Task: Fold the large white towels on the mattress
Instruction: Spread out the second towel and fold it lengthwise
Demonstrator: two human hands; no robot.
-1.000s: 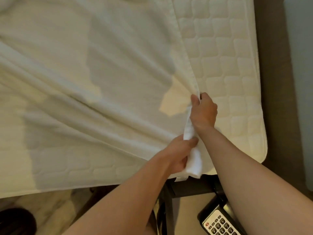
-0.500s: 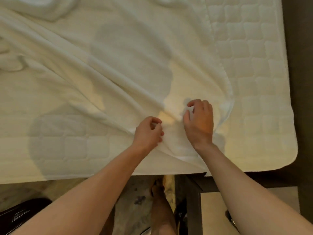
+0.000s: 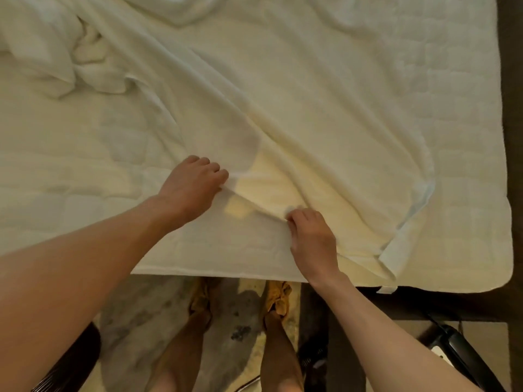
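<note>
A large white towel (image 3: 297,89) lies spread and creased over the quilted mattress (image 3: 467,108), its near edge along the mattress front. My left hand (image 3: 195,188) pinches a fold of the towel's edge with curled fingers. About a hand's width to the right, my right hand (image 3: 310,236) grips the same edge, knuckles up. A folded-over corner of the towel (image 3: 407,236) lies to the right of my right hand.
More bunched white towels (image 3: 56,58) are piled at the far left. Below the mattress edge are a stone floor (image 3: 135,321), my feet in yellow slippers (image 3: 278,299), a dark bed frame (image 3: 424,304) and a black phone (image 3: 452,349) at lower right.
My hands have moved apart along the towel's edge, the left one going left and the right one dropping nearer. The towel corner has come down flat onto the mattress.
</note>
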